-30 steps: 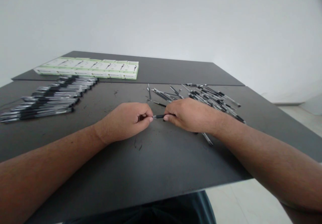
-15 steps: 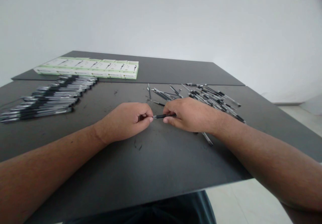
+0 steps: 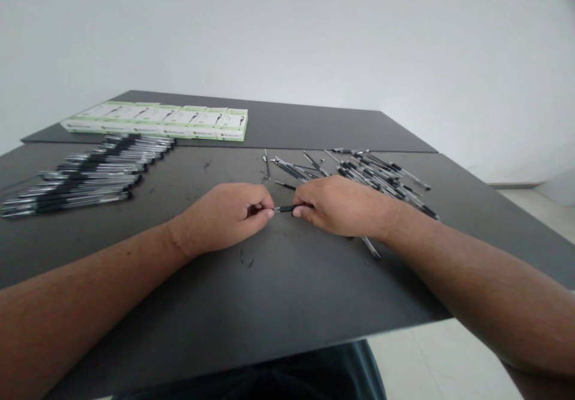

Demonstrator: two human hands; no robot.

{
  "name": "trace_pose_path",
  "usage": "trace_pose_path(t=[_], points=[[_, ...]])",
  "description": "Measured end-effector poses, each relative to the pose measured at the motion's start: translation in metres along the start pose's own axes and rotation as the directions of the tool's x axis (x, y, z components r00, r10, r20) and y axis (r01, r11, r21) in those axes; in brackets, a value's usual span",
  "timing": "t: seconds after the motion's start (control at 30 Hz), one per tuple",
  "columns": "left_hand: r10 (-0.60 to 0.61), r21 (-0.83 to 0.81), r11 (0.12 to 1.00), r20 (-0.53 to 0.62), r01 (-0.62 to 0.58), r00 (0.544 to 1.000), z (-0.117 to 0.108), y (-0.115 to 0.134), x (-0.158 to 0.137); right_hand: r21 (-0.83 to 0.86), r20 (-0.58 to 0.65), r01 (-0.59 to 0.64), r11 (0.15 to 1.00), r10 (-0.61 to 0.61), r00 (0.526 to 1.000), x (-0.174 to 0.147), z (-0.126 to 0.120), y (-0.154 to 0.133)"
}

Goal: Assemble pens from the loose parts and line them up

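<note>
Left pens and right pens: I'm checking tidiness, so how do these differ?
The left pens lie in an orderly, roughly parallel row; the right pens lie loose, some crossing. The left pens run nearly sideways; most right pens slant toward the lower right. Both groups show black grips.

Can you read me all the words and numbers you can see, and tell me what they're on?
There are none I can read for sure.
Green-and-white boxes, front sides: small round marks and lines of print, too small and blurred to read.
Same boxes, tops: dark pictures and faint print, also too blurred.
Held pen: no writing I can make out.
Lined-up pens and loose pens: no writing I can make out.
</note>
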State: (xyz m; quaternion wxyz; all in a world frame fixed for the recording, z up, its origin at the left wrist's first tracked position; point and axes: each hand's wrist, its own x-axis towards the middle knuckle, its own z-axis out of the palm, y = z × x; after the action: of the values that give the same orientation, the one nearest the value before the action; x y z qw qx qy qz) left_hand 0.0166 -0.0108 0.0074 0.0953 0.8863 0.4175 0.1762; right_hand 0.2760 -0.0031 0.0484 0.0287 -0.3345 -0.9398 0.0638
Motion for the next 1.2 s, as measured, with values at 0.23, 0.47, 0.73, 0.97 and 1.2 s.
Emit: trace_pose_path(t=[0.23, 0.47, 0.73, 0.97, 1.2], points=[[-0.006, -0.005, 1.0, 0.006, 0.006, 1.0, 0.0005, 0.0, 0.0002, 0.049, -0.017, -0.013, 0.999, 0.014, 1.0, -0.0003, 0.0005, 0.0002], [0.005, -0.004, 1.0, 0.002, -0.005, 1.0, 0.0004, -0.0002, -0.0007, 0.018, -0.002, 0.04, 0.999, -0.04, 0.999, 0.0005, 0.0017, 0.0001], [0.006, -0.001, 1.0, -0.001, -0.006, 1.0, 0.0012, -0.0011, -0.0005, 0.019, -0.027, 0.003, 1.0, -0.002, 1.0, -0.0002, 0.0019, 0.0016], [-0.002, -0.003, 1.0, 0.005, 0.002, 1.0, 0.0004, -0.0006, -0.0006, 0.04, -0.033, -0.006, 0.999, 0.007, 0.999, -0.0003, 0.0004, 0.001], [-0.001, 0.007, 1.0, 0.009, 0.001, 1.0, 0.0, -0.0002, -0.0006, 0.002, 0.01, 0.037, 0.999, -0.037, 0.999, 0.0, 0.0007, 0.0001]])
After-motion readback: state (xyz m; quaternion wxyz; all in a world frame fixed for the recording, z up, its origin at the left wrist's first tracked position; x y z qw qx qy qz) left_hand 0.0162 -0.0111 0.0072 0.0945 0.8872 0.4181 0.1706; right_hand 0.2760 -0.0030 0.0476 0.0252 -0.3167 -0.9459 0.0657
